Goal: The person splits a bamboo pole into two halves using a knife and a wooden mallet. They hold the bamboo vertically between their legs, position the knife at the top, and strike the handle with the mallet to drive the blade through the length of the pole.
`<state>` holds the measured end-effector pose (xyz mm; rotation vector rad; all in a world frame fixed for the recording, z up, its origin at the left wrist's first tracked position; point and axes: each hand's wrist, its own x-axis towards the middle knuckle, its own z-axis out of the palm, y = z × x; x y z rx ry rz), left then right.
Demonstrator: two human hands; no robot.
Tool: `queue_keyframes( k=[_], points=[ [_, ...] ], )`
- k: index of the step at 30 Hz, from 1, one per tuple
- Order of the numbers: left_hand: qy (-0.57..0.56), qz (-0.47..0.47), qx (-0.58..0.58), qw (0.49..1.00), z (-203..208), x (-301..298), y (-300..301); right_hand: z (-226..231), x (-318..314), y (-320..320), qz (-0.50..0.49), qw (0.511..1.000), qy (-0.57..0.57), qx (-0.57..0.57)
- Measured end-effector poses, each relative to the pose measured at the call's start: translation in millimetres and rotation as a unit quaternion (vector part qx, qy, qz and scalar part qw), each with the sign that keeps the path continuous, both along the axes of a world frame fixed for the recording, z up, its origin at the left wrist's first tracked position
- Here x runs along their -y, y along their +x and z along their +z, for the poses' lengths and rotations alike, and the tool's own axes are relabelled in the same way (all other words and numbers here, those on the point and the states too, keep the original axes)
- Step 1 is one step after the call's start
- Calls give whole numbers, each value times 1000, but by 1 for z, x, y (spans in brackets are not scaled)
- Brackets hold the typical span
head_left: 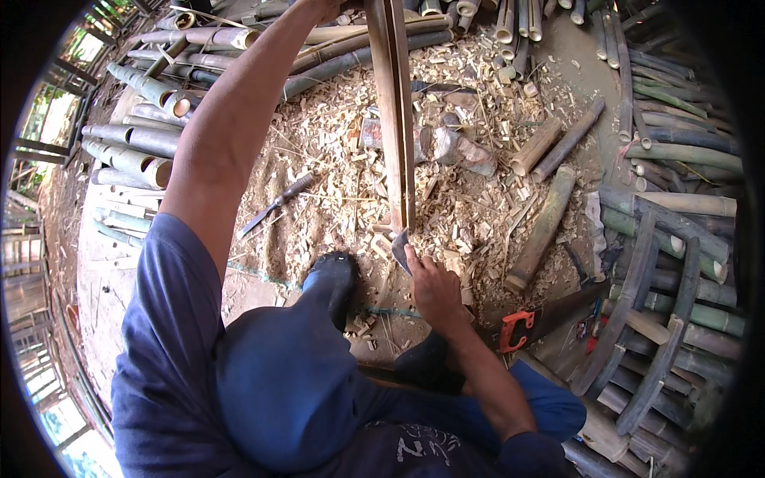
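A long split bamboo piece (390, 111) with a lengthwise gap stands tilted in the middle, its lower end near the chip-covered ground. Beside its upper part is my left hand (325, 6), mostly cut off by the top edge, so its fingers do not show. At the lower end, my right hand (437, 295) is closed round a tool with a dark blade (401, 250), the index finger laid along it. The tool's handle is hidden in the palm. Blade and bamboo end look close together; I cannot tell whether they touch.
Wood chips (335, 159) cover the ground. A knife (276, 205) lies left, and a saw with an orange handle (516, 330) lies right. Cut bamboo sections (546, 227) lie beyond it. Bamboo stacks (143, 143) line both sides. My booted foot (331, 279) is near the middle.
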<state>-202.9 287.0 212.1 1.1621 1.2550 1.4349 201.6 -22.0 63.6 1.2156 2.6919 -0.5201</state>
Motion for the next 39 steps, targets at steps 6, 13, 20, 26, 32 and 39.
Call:
queue_keyframes(
  k=[6,13,20,26,32,39],
  points=[
    [-10,26,-3,1000,-2,3,-4,7,-6,4,-239,893,-280,-260],
    [-2,25,-2,1000,-1,4,-4,-9,-20,-20,-350,649,-439,-513],
    [15,-6,20,1000,-2,4,-3,-51,16,-1,-287,884,-195,-315],
    [24,-8,5,1000,7,12,0,10,-16,-16,-142,967,-4,-212],
    [70,-17,-47,996,26,32,13,39,-17,-29,-180,957,-75,-214],
    [79,-67,68,992,-71,125,55,-28,-56,12,-327,926,107,-154]
  ],
)
